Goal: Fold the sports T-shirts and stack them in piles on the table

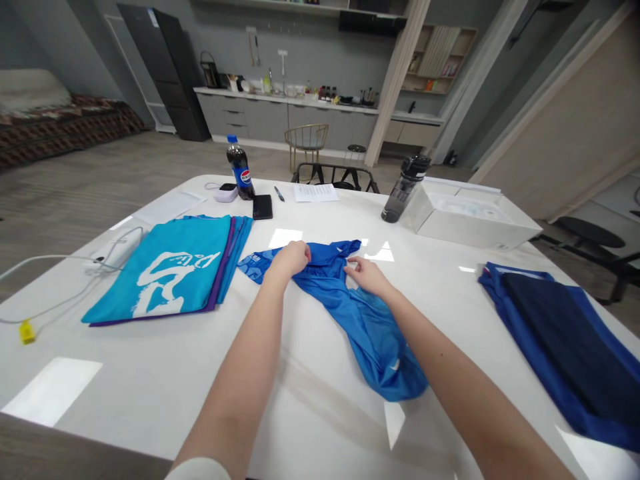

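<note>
A crumpled blue garment (345,300) of thin, shiny cloth lies across the middle of the white table (310,427); whether it is a shirt or shorts I cannot tell. My left hand (295,259) is closed on its upper edge, near a patterned part at the left. With thumb and fingers together, my right hand (366,275) pinches the cloth at the upper right. The lower part of the garment trails toward me, bunched under my right forearm. To the left lies a stack of folded shirts (185,257), turquoise with white print on top and purple below.
Folded dark blue clothes (565,340) lie at the right edge. Along the back stand a cola bottle (241,170), a black phone (263,207), a pen (279,193), a paper sheet (316,193), a dark water bottle (404,190) and a white box (470,223). Cables run from a power strip (117,250).
</note>
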Motion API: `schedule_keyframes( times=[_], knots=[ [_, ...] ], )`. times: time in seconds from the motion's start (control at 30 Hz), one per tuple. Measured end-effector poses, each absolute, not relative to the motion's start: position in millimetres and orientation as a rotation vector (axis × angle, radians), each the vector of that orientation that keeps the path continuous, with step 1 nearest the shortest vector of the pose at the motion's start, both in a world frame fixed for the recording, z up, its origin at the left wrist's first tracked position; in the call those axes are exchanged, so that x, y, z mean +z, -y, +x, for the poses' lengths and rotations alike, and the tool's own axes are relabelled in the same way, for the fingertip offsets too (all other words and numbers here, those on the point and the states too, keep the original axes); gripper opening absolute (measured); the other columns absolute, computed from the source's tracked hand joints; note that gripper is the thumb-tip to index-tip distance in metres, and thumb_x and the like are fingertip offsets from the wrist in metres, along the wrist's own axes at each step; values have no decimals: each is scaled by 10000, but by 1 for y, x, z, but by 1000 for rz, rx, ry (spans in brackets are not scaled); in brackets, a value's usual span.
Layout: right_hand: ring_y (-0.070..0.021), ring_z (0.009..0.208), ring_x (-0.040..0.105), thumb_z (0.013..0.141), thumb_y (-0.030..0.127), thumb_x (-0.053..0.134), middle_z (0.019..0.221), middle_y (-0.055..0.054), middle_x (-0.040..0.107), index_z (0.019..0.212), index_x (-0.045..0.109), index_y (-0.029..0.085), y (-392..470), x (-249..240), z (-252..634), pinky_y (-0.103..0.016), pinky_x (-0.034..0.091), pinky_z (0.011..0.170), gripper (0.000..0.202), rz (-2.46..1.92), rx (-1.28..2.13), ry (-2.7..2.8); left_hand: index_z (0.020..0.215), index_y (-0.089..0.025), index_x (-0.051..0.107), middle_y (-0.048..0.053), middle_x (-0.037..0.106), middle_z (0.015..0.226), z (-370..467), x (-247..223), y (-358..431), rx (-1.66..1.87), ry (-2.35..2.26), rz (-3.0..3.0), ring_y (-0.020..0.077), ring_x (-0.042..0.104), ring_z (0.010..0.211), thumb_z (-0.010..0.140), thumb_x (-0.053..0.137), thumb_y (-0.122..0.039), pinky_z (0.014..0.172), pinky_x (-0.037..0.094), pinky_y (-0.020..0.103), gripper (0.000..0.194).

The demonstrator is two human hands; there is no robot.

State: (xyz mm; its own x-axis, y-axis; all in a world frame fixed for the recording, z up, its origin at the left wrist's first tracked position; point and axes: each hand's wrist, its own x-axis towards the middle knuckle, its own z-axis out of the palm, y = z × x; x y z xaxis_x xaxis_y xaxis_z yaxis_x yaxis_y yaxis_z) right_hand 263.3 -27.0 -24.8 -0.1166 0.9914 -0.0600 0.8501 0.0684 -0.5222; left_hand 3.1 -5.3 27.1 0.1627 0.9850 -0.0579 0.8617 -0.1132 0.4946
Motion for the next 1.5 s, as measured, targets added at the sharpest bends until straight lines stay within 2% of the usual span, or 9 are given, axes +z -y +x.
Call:
schedule_keyframes(
  times=[0.1, 0.23, 0.37, 0.47, 0.6, 0.73, 0.97, 1.23, 1.5],
  knots=[
    [-250, 976, 694, 921, 554, 619, 1044, -107, 737, 1349, 600, 176, 6, -24, 247, -319, 494, 855, 571, -1975, 617, 1910, 793, -197, 766, 148, 751, 859, 25, 26, 9, 131, -1654, 2070, 289, 727, 831, 752, 586, -101, 804, 557, 380, 208],
    [-331, 1185, 640, 887, 603, 620, 1275, -222, 649, 1343, 580, 121, -15, -19, 237, -385, 497, 950, 665, -2102, 560, 1785, 1086, -182, 757, 201, 730, 1159, 28, 18, 13, 108, -1720, 2104, 323, 702, 1083, 806, 519, -74, 934, 536, 423, 383],
    [-370, 1242, 596, 746, 561, 781, 1433, -286, 508, 1477, 445, 89, -40, -18, 244, -421, 506, 964, 932, -2161, 451, 1683, 1471, -236, 527, 194, 485, 1547, 20, 9, 11, 266, -1871, 2114, 408, 505, 1369, 848, 505, -103, 1076, 431, 585, 637],
    [-298, 1077, 662, 764, 455, 772, 1174, -170, 685, 1241, 655, 123, -60, -17, 255, -364, 521, 887, 593, -2084, 653, 1754, 1585, -280, 343, 176, 254, 1684, 13, 3, 5, 395, -1981, 2031, 447, 318, 1495, 866, 582, -184, 1155, 282, 685, 764],
    [-225, 861, 650, 820, 406, 685, 867, -68, 709, 895, 719, 158, -79, 2, 268, -329, 505, 827, 261, -1875, 584, 1819, 1556, -191, 386, 242, 317, 1640, 7, -7, -1, 442, -1943, 2039, 428, 335, 1495, 893, 613, -206, 1192, 263, 632, 701],
    [-237, 837, 623, 877, 471, 614, 867, -72, 697, 965, 686, 162, -102, 36, 269, -362, 505, 839, 329, -1673, 291, 1699, 1554, -186, 387, 271, 297, 1637, 11, -18, -4, 446, -1846, 1994, 419, 341, 1498, 826, 725, -193, 1173, 333, 568, 803],
    [-358, 1297, 494, 911, 239, 575, 1450, -228, 490, 1424, 503, 124, -105, 36, 229, -507, 414, 1050, 531, -1769, -19, 1756, 1555, -175, 370, 283, 319, 1624, 14, -32, -11, 427, -1815, 1899, 425, 257, 1535, 909, 671, -406, 1195, 241, 641, 749],
    [-246, 1013, 637, 982, 472, 591, 1142, -105, 665, 1140, 652, 214, -18, -17, 166, -332, 487, 856, 308, -1645, 318, 2370, 1556, -79, 344, 252, 321, 1636, 8, -35, -15, 397, -1873, 1899, 325, 280, 1545, 951, 384, -114, 1238, 244, 571, 607],
    [-219, 869, 637, 1016, 347, 470, 931, -61, 695, 967, 612, 223, -19, -13, 234, -305, 444, 760, 195, -1693, 319, 2096, 1566, -118, 371, 182, 258, 1680, 11, -31, -13, 290, -1949, 1909, 311, 221, 1567, 1038, 347, -342, 1262, 198, 536, 573]
  ],
)
